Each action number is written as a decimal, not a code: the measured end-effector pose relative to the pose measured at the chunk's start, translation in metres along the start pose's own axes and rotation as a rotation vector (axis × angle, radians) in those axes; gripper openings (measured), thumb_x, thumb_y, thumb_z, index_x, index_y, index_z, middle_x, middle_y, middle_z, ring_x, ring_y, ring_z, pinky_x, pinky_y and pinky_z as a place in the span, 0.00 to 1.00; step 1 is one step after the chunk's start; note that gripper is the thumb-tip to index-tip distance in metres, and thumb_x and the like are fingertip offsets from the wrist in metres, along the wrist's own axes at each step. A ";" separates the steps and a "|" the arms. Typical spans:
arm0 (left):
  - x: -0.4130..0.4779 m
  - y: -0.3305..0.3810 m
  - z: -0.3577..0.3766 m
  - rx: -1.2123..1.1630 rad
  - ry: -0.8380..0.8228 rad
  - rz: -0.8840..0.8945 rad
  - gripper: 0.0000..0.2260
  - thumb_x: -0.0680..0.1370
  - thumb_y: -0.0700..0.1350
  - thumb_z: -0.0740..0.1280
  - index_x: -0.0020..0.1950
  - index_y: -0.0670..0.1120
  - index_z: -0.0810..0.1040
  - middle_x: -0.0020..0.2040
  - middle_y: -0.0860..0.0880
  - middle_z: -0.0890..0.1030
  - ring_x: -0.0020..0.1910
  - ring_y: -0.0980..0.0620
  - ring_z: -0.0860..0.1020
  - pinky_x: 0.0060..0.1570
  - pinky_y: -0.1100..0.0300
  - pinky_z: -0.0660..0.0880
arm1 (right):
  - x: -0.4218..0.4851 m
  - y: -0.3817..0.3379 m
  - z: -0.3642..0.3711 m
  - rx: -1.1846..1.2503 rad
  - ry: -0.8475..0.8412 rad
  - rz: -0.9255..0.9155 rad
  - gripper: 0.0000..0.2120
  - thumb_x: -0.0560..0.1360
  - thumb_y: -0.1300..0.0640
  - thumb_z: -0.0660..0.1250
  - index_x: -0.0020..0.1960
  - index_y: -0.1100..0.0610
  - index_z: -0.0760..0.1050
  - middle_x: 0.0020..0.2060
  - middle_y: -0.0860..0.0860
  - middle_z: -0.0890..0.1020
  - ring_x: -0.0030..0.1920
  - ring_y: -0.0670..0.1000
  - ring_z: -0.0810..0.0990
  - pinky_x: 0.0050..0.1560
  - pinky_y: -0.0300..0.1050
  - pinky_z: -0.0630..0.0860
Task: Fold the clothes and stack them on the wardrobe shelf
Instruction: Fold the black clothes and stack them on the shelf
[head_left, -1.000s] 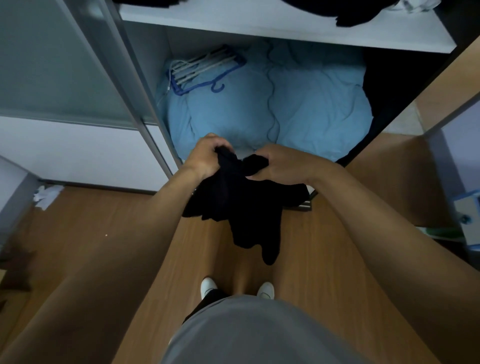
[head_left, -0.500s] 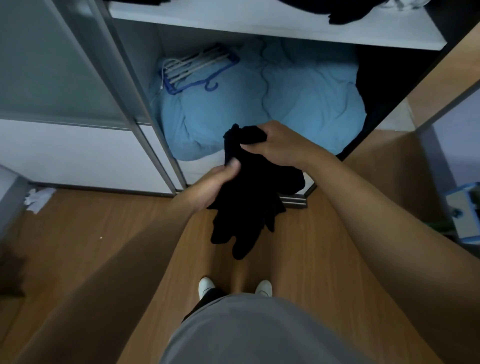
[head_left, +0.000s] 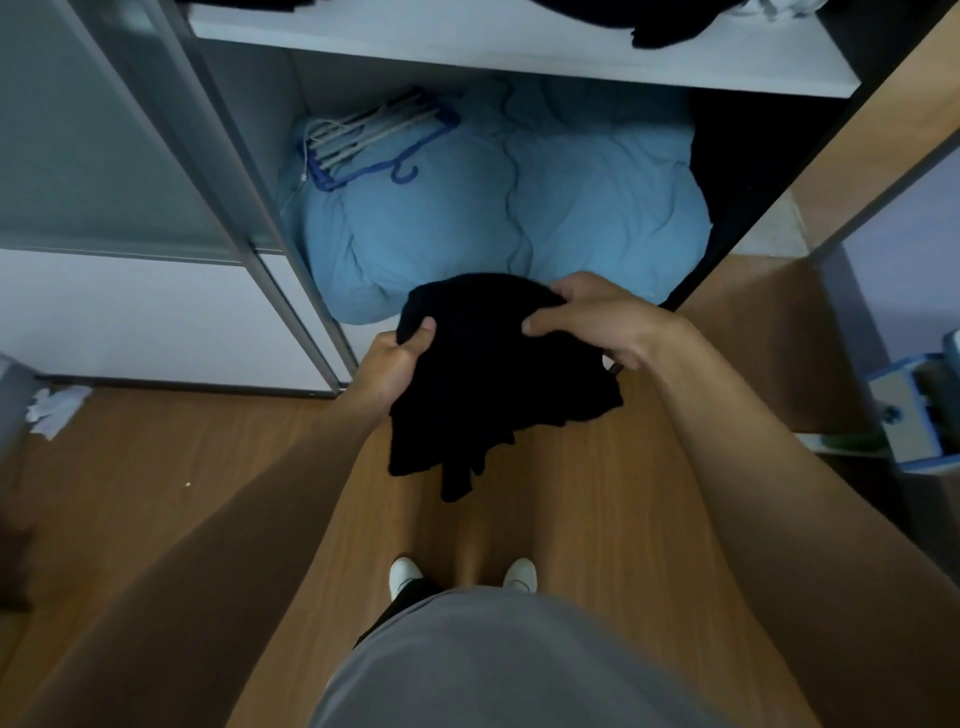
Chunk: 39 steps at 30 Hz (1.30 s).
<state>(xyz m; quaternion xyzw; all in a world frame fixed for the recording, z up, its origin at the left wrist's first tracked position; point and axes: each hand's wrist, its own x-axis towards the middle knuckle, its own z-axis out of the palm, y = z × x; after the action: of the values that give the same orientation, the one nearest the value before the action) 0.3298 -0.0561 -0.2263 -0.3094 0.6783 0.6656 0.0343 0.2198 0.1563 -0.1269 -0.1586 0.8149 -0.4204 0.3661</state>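
Person stands before open wardrobe, left hand (head_left: 387, 371) and right hand (head_left: 597, 322) both clamped on a bunched black garment (head_left: 488, 384) held in mid-air above the wooden floor (head_left: 156, 467), below the white shelf (head_left: 519, 52).

white wardrobe shelf (head_left: 519, 52) bears dark clothes (head_left: 665, 26); beneath, hangers (head_left: 374, 135) lie on blue bedding (head_left: 519, 218).

Hangers (head_left: 374, 137) lie on bedding (head_left: 519, 218) under the shelf (head_left: 519, 52).
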 end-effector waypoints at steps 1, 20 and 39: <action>-0.001 -0.001 0.000 0.029 -0.049 -0.001 0.20 0.78 0.62 0.66 0.54 0.47 0.83 0.47 0.47 0.87 0.45 0.49 0.85 0.49 0.58 0.80 | -0.001 -0.003 -0.002 0.147 0.033 -0.015 0.03 0.71 0.61 0.73 0.45 0.56 0.82 0.35 0.49 0.86 0.35 0.46 0.85 0.32 0.35 0.78; -0.016 0.064 0.007 -0.376 -0.155 -0.095 0.22 0.78 0.56 0.69 0.65 0.43 0.78 0.58 0.43 0.84 0.57 0.45 0.83 0.55 0.51 0.80 | 0.002 0.076 0.070 0.921 -0.013 -0.050 0.24 0.72 0.37 0.71 0.62 0.52 0.80 0.61 0.51 0.82 0.63 0.50 0.80 0.66 0.45 0.72; -0.020 0.071 -0.002 -0.249 -0.311 -0.303 0.21 0.79 0.57 0.67 0.61 0.41 0.80 0.55 0.42 0.85 0.52 0.45 0.85 0.48 0.55 0.81 | -0.001 0.047 0.060 0.364 -0.026 -0.154 0.25 0.69 0.48 0.78 0.62 0.42 0.74 0.55 0.38 0.83 0.56 0.38 0.81 0.54 0.33 0.78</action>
<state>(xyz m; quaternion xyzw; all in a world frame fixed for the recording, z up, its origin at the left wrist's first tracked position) 0.3143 -0.0561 -0.1544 -0.3031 0.5236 0.7708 0.1996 0.2664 0.1508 -0.1864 -0.1571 0.7060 -0.5855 0.3661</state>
